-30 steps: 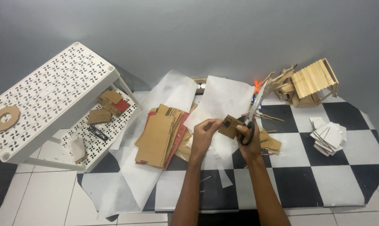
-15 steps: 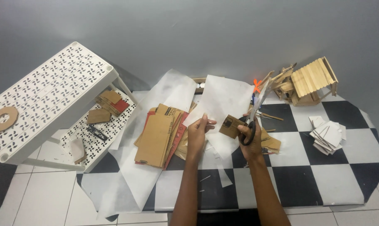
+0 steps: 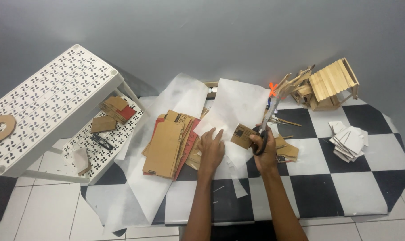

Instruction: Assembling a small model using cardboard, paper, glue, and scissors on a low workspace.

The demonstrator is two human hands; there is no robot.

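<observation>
Nearest to me, both forearms are reaching up from six o'clock onto the checkered table (image 3: 327, 192). My left hand (image 3: 211, 149) is lying flat, fingers spread loosely, and I am pressing it down on the white paper sheet (image 3: 238, 105) at about eleven o'clock from the table's near edge; it is gripping nothing, only resting on the paper beside the stack of cardboard sheets (image 3: 169, 143). My right hand (image 3: 266, 149), just to the left hand's three o'clock, is curling closed through the dark handles of the scissors (image 3: 267, 122), whose blades are pointing away toward one o'clock. The same hand is touching a small cardboard piece (image 3: 242, 135) at its ten o'clock; I cannot tell whether the fingers are pinching it or whether it is only lying against them.

I am judging that piece to be light and fairly stiff, likely to crease if squeezed, so taking it by an edge near a corner looks best. The paper looks thin, limp and prone to sliding.

Farther out, a pile of white cards (image 3: 347, 142) is sitting at three o'clock. A perforated white rack (image 3: 55, 100) is leaning at nine o'clock, and a small wooden stick house (image 3: 329, 82) is standing at one o'clock by the grey wall.
</observation>
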